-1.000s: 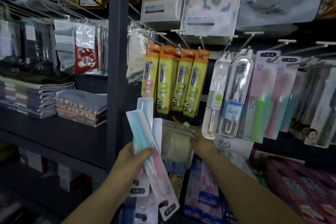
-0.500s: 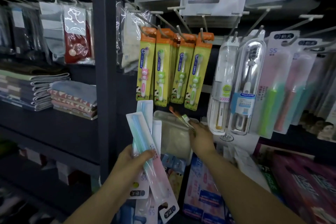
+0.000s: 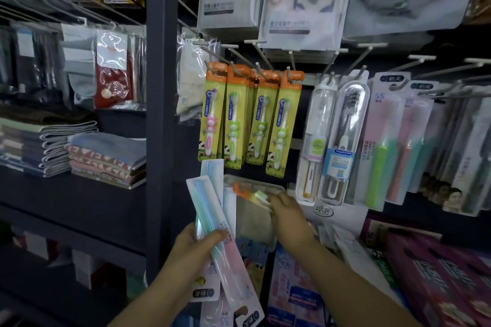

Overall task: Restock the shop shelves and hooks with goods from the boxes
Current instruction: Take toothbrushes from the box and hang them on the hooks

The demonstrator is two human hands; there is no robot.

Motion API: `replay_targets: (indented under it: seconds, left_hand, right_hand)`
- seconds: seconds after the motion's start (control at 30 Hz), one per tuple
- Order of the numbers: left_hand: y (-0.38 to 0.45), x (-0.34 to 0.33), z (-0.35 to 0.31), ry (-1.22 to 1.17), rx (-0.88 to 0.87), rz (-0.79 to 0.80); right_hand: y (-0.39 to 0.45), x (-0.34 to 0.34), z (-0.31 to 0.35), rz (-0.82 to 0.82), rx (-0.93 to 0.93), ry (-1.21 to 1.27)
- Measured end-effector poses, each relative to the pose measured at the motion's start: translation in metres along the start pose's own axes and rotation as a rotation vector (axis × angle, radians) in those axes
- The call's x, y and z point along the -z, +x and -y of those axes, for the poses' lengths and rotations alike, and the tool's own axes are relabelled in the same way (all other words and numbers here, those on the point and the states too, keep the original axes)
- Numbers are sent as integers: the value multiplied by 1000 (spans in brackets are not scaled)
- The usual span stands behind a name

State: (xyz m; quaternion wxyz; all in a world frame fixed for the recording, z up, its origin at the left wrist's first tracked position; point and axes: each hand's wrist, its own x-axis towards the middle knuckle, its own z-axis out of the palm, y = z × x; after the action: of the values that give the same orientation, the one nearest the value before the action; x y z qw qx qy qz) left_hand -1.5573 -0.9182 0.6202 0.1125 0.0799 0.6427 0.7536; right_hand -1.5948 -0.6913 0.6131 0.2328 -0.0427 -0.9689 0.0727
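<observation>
Holding a kids' brush pack [image 3: 252,195] flat in my right hand [image 3: 288,216], its hook [image 3: 237,65] at 12; left hand [image 3: 198,245] grips spares [image 3: 212,223].

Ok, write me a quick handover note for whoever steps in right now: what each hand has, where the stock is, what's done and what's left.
Left hand: grips a fan of pastel toothbrush packs, held upright below the hooks.
Right hand: pinches one small orange-topped pack, blurred, low in front of the clear bag.
Kids' toothbrush cards: four rows already hang on their hooks.
Pastel toothbrush packs on hooks at right: likely where the left hand's stock belongs.
Left to do: hang the right hand's pack, then the left hand's packs. No boxes are in view.
</observation>
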Motion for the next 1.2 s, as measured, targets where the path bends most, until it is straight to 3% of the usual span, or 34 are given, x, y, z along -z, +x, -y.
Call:
replay_targets:
  seconds: [0.13,0.33,0.5,0.73,1.0,1.2]
  left_hand:
    - [-3,5,3,-19,26,-16]
    - [-8,11,0,-22,7,-22]
    - [-14,12,-4,-27,-13,-35]
    - [-14,19,-17,13,-23,-58]
    - [-16,21,-29,-6,-50,-53]
    - [-17,20,-38,8,-103,-41]
  right_hand:
    - [-1,-2,-3,110,-84,-31]
    - [-6,17,18,-70,-135,114]
    - [-8,30,48,-108,-102,464]
    - [-24,56,79,-295,-63,600]
    - [23,127,82,-467,-119,475]
    - [41,153,83,-491,-200,528]
